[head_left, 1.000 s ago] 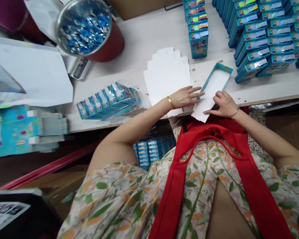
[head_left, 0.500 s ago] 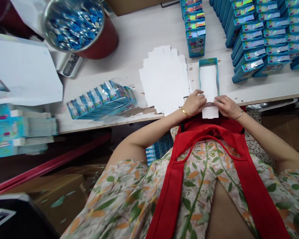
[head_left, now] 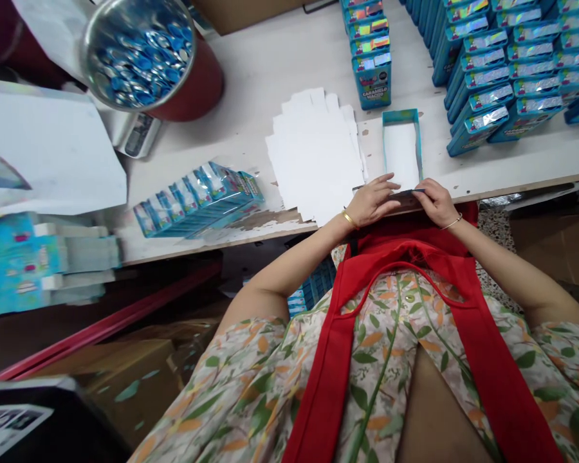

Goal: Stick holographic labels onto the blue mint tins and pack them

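A small blue cardboard box (head_left: 401, 151), white inside, lies on the table with its inner side facing up, right at the front edge. Its near end now stands as a dark blue strip between my hands. My left hand (head_left: 374, 200) is at the near left corner, fingers spread, with the fingertips at or just over the box's edge. At the near right corner, my right hand (head_left: 434, 201) pinches the box's end between thumb and fingers. To the left of the box lies a fanned pile of flat white card pieces (head_left: 316, 151).
Rows of filled-looking blue boxes (head_left: 502, 77) stand at the right, with another row (head_left: 374, 77) behind the open box. Leftward are clear-wrapped blue boxes (head_left: 197, 199), a metal pot (head_left: 202, 83) of blue-and-silver wrapped pieces, a scale (head_left: 137, 135) and flat blue cartons (head_left: 43, 260).
The white end flap that hung toward my body has been folded up. My left hand's fingers have loosened and spread, while my right hand stays at its corner.
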Demonstrator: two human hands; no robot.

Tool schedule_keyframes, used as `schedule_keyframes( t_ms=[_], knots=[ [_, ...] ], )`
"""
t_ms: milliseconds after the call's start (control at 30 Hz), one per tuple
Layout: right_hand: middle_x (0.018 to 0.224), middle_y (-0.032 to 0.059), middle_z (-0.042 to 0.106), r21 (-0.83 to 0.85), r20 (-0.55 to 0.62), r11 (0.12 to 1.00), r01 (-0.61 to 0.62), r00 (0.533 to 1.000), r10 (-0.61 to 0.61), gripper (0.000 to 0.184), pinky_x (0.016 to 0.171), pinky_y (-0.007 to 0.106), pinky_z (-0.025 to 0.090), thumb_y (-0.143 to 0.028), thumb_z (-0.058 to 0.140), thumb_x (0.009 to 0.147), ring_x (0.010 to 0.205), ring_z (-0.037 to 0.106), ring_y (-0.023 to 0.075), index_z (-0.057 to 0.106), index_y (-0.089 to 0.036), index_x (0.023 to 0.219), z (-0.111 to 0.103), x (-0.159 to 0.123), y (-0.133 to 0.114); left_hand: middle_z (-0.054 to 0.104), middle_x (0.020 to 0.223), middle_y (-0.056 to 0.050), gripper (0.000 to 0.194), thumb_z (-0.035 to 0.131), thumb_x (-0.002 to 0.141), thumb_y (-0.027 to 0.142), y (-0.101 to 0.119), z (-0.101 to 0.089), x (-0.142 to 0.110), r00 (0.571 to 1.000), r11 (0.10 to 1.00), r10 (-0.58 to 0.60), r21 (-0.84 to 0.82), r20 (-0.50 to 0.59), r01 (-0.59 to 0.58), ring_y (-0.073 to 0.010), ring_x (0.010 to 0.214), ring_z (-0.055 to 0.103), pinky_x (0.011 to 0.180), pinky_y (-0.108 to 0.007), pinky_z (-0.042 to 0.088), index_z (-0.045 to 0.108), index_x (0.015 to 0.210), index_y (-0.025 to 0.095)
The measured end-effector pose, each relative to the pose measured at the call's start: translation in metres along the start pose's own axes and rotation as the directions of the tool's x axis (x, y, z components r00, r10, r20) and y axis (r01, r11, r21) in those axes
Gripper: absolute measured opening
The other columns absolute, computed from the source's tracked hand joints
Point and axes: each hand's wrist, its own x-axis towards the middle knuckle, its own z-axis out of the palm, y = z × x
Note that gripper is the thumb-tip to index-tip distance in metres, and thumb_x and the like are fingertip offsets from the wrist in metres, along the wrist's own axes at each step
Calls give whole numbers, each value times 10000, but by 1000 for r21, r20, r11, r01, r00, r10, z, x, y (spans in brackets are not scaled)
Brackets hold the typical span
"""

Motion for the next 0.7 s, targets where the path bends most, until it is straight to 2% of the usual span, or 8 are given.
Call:
schedule_keyframes(
  t_ms=[100,133,200,267,333,467,600,700],
  knots=[
    [1153,143,662,-39,-55,993,-109,993,107,458,918,449,523,-463,328,1010,1023,628,270,614,-213,1266,3,3,-8,720,1064,-124,300,427,1031,378,10,3,13,967,965,-238,89,-91,246,-244,1090,666,962,-392,518,643,1057,172],
    [1237,158,630,-77,-66,989,-123,991,118,485,934,447,519,-463,319,1013,1069,621,275,573,-205,1335,5,2,-9,712,1062,-115,261,454,1020,356,13,4,18,945,945,-301,95,-127,313,-223,1004,671,902,-362,521,626,1099,175],
    [1385,191,548,-177,-53,980,-92,995,83,528,984,457,502,-496,354,1003,1193,581,302,544,-188,1387,7,-1,-6,683,1146,-111,235,506,995,315,18,6,26,923,925,-352,93,-153,368,-199,933,656,818,-327,506,598,1168,184],
    [1475,206,489,-281,-15,959,-33,999,30,550,1021,492,474,-534,427,975,1281,523,340,562,-189,1382,10,-4,-3,648,1230,-131,213,500,996,294,19,6,30,937,931,-329,126,-117,343,-209,957,639,810,-338,486,624,1128,181],
    [1495,199,492,-366,4,930,-22,1000,25,536,1005,526,454,-536,432,973,1258,514,358,575,-216,1379,11,-6,0,641,1247,-150,241,470,1013,319,19,6,28,959,940,-276,188,-60,283,-248,1033,614,871,-387,463,665,1038,179],
    [1347,187,611,-441,69,897,-19,996,55,524,957,497,417,-482,303,1014,1141,520,339,638,-207,1308,11,-2,-2,636,1290,-161,260,534,984,407,21,7,18,985,936,-175,310,-5,168,-337,1203,527,990,-510,375,697,1031,210],
    [1160,173,665,-482,137,875,48,990,21,460,912,490,394,-407,323,1009,1081,503,345,706,-193,1149,5,7,-9,685,1081,-182,235,493,973,252,29,13,20,978,908,-200,384,52,165,-343,1065,567,921,-518,376,719,982,188],
    [1055,172,663,-524,168,847,93,986,-4,373,867,489,391,-361,398,981,1043,503,351,723,-187,1040,-2,15,-14,704,1004,-178,242,491,931,171,32,12,29,967,905,-243,376,71,200,-338,1006,603,889,-513,381,731,956,172]
  ],
)
